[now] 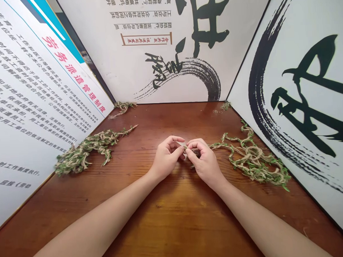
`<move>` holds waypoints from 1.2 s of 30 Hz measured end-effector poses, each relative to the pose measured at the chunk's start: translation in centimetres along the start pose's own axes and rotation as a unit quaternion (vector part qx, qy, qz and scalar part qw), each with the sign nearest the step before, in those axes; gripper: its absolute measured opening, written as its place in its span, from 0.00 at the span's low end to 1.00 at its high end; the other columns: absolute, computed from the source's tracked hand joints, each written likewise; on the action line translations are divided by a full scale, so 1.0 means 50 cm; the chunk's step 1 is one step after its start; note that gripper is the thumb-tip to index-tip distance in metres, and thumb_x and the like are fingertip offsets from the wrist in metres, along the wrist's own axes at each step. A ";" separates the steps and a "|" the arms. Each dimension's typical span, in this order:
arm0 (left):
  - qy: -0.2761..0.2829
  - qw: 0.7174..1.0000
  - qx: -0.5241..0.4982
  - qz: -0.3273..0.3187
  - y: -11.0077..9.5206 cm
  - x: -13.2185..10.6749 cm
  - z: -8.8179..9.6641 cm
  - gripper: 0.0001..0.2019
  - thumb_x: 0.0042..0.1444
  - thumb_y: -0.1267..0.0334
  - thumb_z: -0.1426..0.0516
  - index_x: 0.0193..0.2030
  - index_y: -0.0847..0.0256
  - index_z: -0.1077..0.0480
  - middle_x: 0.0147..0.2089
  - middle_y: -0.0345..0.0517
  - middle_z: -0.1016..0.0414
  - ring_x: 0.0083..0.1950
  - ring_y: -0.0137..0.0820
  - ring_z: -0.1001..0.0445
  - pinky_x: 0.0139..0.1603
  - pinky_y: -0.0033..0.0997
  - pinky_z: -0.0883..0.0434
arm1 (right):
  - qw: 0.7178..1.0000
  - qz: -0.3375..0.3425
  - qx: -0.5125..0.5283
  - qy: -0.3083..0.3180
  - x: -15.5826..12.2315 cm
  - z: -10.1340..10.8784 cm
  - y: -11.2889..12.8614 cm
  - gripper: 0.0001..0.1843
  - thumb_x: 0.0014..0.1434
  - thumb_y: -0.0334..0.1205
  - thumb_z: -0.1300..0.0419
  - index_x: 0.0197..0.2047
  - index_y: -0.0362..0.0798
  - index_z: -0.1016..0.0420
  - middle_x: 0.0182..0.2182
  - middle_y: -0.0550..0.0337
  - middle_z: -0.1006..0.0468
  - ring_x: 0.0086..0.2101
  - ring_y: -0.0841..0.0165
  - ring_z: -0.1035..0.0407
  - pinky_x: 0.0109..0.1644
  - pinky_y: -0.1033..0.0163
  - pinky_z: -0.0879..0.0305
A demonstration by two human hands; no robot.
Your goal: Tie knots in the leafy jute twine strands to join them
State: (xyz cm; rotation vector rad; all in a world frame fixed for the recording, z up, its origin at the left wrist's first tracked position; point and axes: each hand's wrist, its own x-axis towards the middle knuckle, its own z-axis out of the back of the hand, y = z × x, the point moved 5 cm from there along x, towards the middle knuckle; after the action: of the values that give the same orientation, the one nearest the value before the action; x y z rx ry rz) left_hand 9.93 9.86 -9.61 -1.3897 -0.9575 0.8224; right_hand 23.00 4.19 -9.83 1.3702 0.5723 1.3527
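Above the middle of the wooden table, my left hand [168, 155] and my right hand [204, 157] meet with thumbs and fingertips pinched together. Between them is the end of a leafy twine garland [251, 159], tan cord with small green leaves. From my right hand the garland runs off to the right and lies in loose loops on the table. The piece between my fingertips is small and mostly hidden by the fingers. Both hands are closed on it.
A bunched heap of similar leafy twine [85, 152] lies on the left, against the left panel [47, 110]. Smaller bits of twine [124, 106] sit in the far left corner, and a green scrap [226, 105] in the far right. Printed panels wall the table [175, 226] on three sides.
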 end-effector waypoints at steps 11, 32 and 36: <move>-0.006 0.999 0.030 -0.035 -0.012 -0.003 0.004 0.05 0.50 0.63 0.34 0.31 0.62 0.23 0.29 0.42 0.23 0.30 0.27 0.28 0.34 0.27 0.31 | 0.999 -0.025 0.025 0.016 -0.004 -0.009 -0.014 0.07 0.68 0.46 0.45 0.41 0.51 0.33 0.42 0.56 0.26 0.41 0.65 0.29 0.46 0.58 0.33; -0.027 0.999 0.021 0.001 0.017 0.008 0.017 0.14 0.54 0.52 0.34 0.29 0.62 0.20 0.20 0.41 0.26 0.24 0.26 0.30 0.32 0.27 0.33 | 1.000 -0.018 -0.005 -0.009 -0.005 0.000 -0.012 0.10 0.67 0.42 0.42 0.49 0.50 0.24 0.42 0.54 0.19 0.42 0.63 0.25 0.49 0.56 0.30; -0.067 0.998 0.021 -0.006 0.023 0.011 0.024 0.14 0.54 0.52 0.34 0.29 0.62 0.21 0.21 0.40 0.26 0.23 0.26 0.31 0.31 0.26 0.33 | 0.999 -0.042 -0.017 -0.023 -0.004 0.002 -0.020 0.12 0.65 0.42 0.41 0.49 0.49 0.23 0.43 0.52 0.17 0.44 0.61 0.24 0.51 0.54 0.30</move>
State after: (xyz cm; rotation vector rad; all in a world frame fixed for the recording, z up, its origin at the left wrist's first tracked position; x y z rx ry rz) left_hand 9.14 10.92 -10.79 -1.3046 -1.0447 0.9313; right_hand 23.36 4.27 -10.77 1.3318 0.5688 1.2548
